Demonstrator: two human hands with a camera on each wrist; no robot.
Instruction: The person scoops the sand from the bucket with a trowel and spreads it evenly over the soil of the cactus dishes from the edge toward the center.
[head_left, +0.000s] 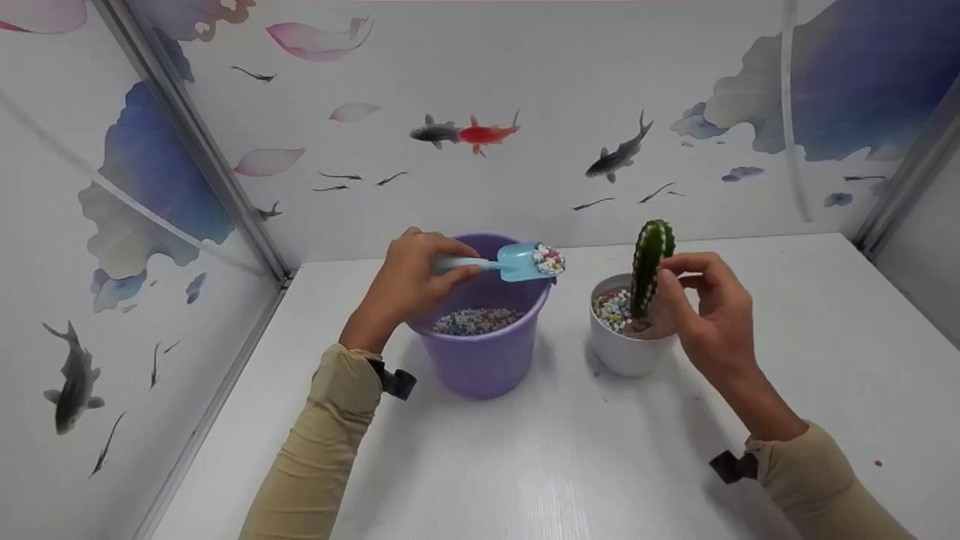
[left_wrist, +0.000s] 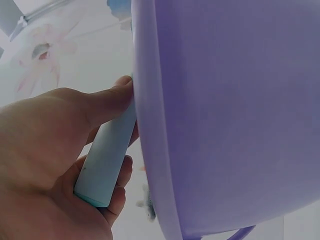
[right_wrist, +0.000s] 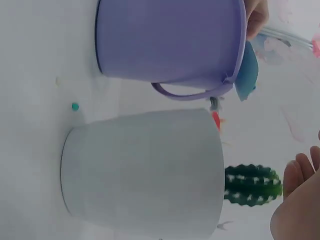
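My left hand (head_left: 416, 274) grips the pale blue handle (left_wrist: 107, 157) of a small shovel (head_left: 516, 262). White, pink and yellow pebbles (head_left: 550, 260) lie on its blade, which is above the right rim of a purple bucket (head_left: 480, 364). Mixed small pebbles (head_left: 480, 321) cover the bucket's bottom. My right hand (head_left: 716, 315) is beside the upper part of a green cactus (head_left: 652, 259), fingers loosely bent; whether the fingertips touch it cannot be told. The cactus stands upright in a white pot (head_left: 630, 356), with pebbles (head_left: 613, 309) and a brown patch around its base.
The bucket and pot stand side by side on a white table (head_left: 480, 465), with a narrow gap between them. A tiny green bead (right_wrist: 75, 106) lies near the pot. Printed panels (head_left: 480, 67) with fish rise behind and at the left.
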